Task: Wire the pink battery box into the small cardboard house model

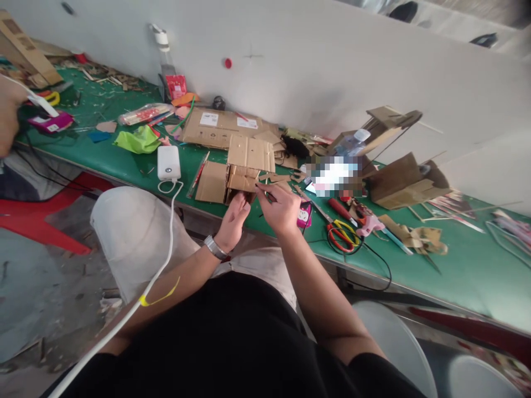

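A small cardboard box (pixel 250 153) with an open front stands near the table's front edge, a flat flap (pixel 211 181) spreading to its left. My left hand (pixel 235 220), a metal watch on its wrist, is at the box's lower front opening. Its fingers are stretched out, with the tips partly hidden inside. My right hand (pixel 281 207) is pinched closed at the box's right front edge. Whatever thin thing may be between those fingertips is too small to make out. A pencil (pixel 199 172) lies left of the flap.
A white power bank (pixel 168 163) with a white cable lies left. Scissors (pixel 342 235), a red-handled tool (pixel 342 211) and a blurred bright screen (pixel 334 177) lie right. Cardboard pieces (pixel 409 179) stand farther right. Another person's hand (pixel 10 113) is at the far left.
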Tool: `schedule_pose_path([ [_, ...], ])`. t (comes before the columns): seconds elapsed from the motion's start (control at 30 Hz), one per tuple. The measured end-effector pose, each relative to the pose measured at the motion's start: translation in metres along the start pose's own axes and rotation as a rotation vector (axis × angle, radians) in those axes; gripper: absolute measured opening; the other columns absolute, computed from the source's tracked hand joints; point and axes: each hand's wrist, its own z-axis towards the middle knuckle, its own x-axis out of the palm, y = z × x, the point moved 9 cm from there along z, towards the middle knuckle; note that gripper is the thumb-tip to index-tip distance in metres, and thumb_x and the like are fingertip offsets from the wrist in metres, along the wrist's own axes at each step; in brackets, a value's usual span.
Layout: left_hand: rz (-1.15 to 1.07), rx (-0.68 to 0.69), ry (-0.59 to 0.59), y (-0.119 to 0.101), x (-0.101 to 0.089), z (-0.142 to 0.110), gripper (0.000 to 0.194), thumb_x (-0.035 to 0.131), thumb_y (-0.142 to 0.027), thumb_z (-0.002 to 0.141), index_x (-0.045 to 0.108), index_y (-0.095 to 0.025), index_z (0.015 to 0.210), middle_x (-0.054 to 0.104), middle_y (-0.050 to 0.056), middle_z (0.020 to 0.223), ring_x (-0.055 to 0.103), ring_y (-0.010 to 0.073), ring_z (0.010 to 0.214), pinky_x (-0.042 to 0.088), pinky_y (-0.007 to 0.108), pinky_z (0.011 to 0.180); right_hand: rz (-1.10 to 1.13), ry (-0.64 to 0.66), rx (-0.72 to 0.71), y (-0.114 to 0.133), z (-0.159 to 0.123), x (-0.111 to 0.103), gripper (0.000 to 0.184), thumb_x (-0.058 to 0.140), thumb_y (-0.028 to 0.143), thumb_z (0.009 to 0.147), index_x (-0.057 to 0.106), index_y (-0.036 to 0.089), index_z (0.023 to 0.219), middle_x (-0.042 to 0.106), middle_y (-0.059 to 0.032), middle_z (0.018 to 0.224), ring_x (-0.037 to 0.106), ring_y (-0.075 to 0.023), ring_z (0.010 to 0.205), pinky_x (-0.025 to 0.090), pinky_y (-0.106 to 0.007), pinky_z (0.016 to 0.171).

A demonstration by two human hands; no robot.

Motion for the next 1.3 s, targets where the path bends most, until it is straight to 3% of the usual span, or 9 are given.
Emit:
schedule_pose_path([
  [0.1,-0.158,-0.011,-0.026,-0.002,0.013,0.015,0.030,0.073,-0.039,0.094,0.070,-0.027,0.121,0.063,0.004,0.152,0.044,0.0233,0.157,0.031,0.041,0.132,-0.092,0.110,0.078,0.003,0.014,0.013,0.021,0.067,0.031,0.098,0.086,0.023,0.103,0.084,-0.0063,0.104,0.079,-0.0213,0.091,0.059,-0.030,0.083],
  [0.2,-0.304,-0.081,-0.146,0.000,0.016,0.027,0.013,0.064,-0.032,0.099,0.069,-0.022,0.105,0.070,0.007,0.139,0.053,0.0213,0.150,0.037,0.040,0.129,-0.184,0.194,0.140,0.006,0.022,0.024,0.024,0.064,0.029,0.098,0.085,0.025,0.110,0.084,-0.0052,0.110,0.079,-0.0233,0.098,0.058,-0.031,0.088],
  [0.33,-0.368,-0.159,-0.266,0.005,0.018,0.033,0.016,0.054,-0.028,0.106,0.068,-0.020,0.107,0.075,0.007,0.129,0.058,0.0188,0.144,0.040,0.037,0.126,-0.317,0.220,0.197,0.004,0.029,0.031,0.030,0.059,0.033,0.100,0.085,0.025,0.114,0.084,-0.0071,0.110,0.079,-0.0254,0.099,0.057,-0.032,0.087],
  [0.57,-0.381,-0.136,-0.261,0.006,0.026,0.033,0.028,0.048,-0.030,0.109,0.070,-0.019,0.123,0.070,0.009,0.143,0.055,0.0211,0.148,0.039,0.038,0.126,-0.444,0.264,0.284,-0.001,0.034,0.041,0.033,0.057,0.036,0.100,0.085,0.030,0.115,0.084,-0.0084,0.101,0.078,-0.0265,0.094,0.057,-0.033,0.083],
  [0.73,-0.385,-0.134,-0.224,0.006,0.027,0.034,0.034,0.044,-0.028,0.110,0.069,-0.019,0.129,0.068,0.010,0.147,0.054,0.0214,0.150,0.038,0.040,0.128,-0.475,0.325,0.267,0.001,0.035,0.046,0.035,0.054,0.038,0.101,0.083,0.031,0.120,0.083,-0.0088,0.104,0.078,-0.0264,0.094,0.057,-0.034,0.083],
  [0.9,-0.344,-0.142,-0.264,0.005,0.022,0.033,0.032,0.043,-0.026,0.110,0.069,-0.021,0.127,0.066,0.008,0.151,0.051,0.0194,0.152,0.039,0.035,0.126,-0.499,0.401,0.230,0.005,0.032,0.048,0.038,0.053,0.038,0.101,0.081,0.030,0.124,0.083,-0.0097,0.104,0.078,-0.0272,0.097,0.057,-0.035,0.086],
  [1.3,-0.368,-0.183,-0.252,0.003,0.027,0.031,0.028,0.048,-0.027,0.109,0.070,-0.019,0.124,0.069,0.012,0.145,0.052,0.0215,0.151,0.038,0.036,0.127,-0.496,0.295,0.289,-0.005,0.039,0.048,0.037,0.056,0.042,0.101,0.085,0.023,0.113,0.083,-0.0143,0.096,0.078,-0.0280,0.090,0.058,-0.035,0.082],
])
